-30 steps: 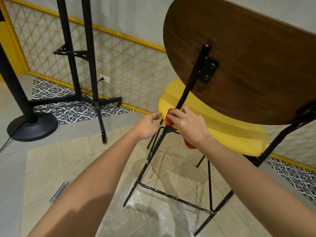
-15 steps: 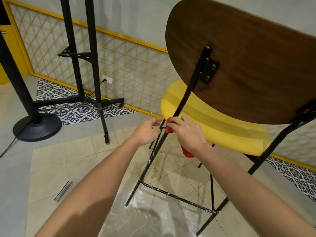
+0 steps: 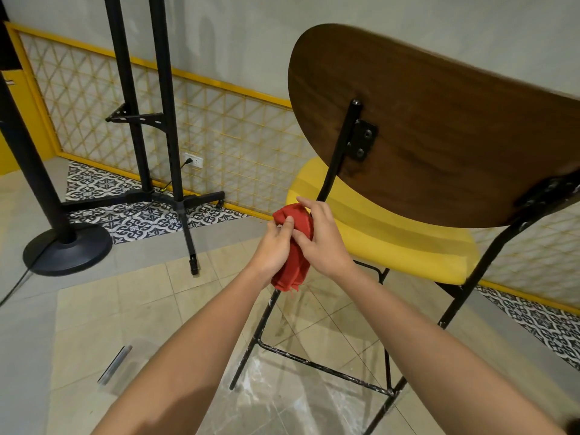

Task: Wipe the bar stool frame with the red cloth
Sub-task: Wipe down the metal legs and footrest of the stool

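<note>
Bar stool frame (image 3: 337, 158), a black metal tube skeleton, stands on the tiled floor (image 3: 131, 302) with the red cloth (image 3: 296, 265) bunched over its near upright at seat height. The tube disappears behind the cloth and comes out again below it. Both hands hold the cloth there: the left hand (image 3: 276, 249) pinches its upper fold and the right hand (image 3: 323, 243) curls round it from the other side. The job looks early or midway. The lower leg and the footrest rung (image 3: 326, 368) carry pale specks (dirt or chipped paint, I cannot tell which), so they probably remain to be wiped, as does the far upright (image 3: 483, 268). By count there are one stool, one cloth, two hands, two rear uprights, one rung in view, one yellow seat (image 3: 392, 243), one wooden backrest (image 3: 439, 120) and two black brackets holding it.
</note>
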Available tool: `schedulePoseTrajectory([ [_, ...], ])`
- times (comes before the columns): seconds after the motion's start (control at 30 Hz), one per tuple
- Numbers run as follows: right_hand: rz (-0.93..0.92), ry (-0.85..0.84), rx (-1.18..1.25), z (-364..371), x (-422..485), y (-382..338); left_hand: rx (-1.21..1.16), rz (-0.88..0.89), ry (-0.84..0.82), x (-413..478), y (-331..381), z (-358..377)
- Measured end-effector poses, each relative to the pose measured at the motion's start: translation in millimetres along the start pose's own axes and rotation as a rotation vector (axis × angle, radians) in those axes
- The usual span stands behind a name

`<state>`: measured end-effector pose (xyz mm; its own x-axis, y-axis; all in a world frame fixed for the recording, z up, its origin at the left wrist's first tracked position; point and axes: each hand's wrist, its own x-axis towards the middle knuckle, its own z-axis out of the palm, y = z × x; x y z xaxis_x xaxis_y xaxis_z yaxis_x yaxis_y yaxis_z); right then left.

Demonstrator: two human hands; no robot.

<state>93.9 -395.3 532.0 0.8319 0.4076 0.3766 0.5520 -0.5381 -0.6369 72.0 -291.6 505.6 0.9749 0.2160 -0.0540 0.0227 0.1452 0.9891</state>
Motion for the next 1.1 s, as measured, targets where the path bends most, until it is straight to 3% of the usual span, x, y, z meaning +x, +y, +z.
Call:
schedulePoseTrajectory([
  [0.2,0.118,-0.144,0.192,-1,-5,-1,-0.105,-0.127,0.027,2,-7,6],
  [0.33,0.095,-0.191,0.135,-2,-5,6,0.013,-0.052,-0.034,1,-17,4],
  [0.53,0.005,-0.006,-0.316,-15,-13,29,0.400,0.021,0.153,12,-33,-3],
  [0.67,-0.019,-0.010,-0.631,-16,-17,41,0.472,0.035,0.086,14,-46,-1],
  [0.77,-0.021,-0.121,-0.792,-11,-23,48,0.575,0.092,0.006,9,-59,11],
  [0.87,-0.021,-0.230,-0.934,-3,-31,55,0.578,0.078,-0.002,8,-72,14],
  [1.1,-0.030,-0.251,-0.964,4,-38,60,0.439,0.105,0.137,18,-67,2],
])
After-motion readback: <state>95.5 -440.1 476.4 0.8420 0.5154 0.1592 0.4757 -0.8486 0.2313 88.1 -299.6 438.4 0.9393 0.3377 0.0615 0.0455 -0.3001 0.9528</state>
